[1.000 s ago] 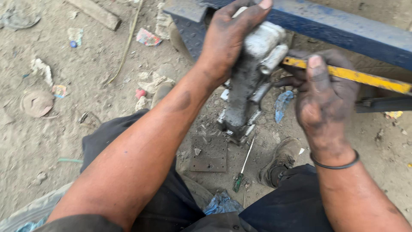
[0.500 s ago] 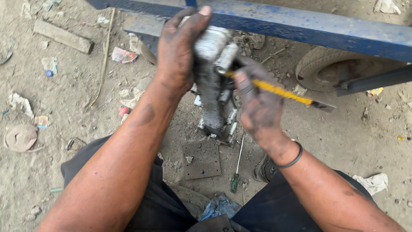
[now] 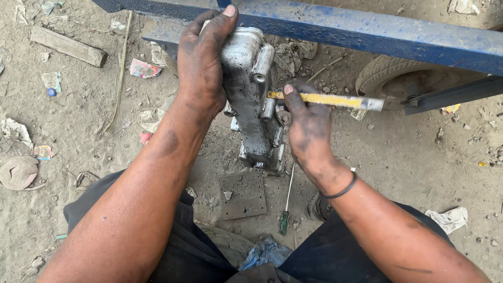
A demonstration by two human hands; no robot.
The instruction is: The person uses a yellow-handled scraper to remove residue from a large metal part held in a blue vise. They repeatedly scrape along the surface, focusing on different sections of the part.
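A grey metal casting [image 3: 250,99] is stood upright on the ground, long axis vertical, gripped at its top by the left hand [image 3: 201,63]. Just right of it, a yellow-handled tool [image 3: 327,99] is clasped crosswise in the right hand [image 3: 309,126], tip touching the casting.

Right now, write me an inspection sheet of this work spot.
Surface: bare dusty ground.
Job's things: grey metal part stood on end; yellow-handled tool laid against it.
Clutter: flat metal plate, green-handled screwdriver, wood block, paper scraps.
Grippers: left hand grips the part's top; right hand holds the tool.
Cables: nothing seen.
Surroundings: blue metal beam, tyre.
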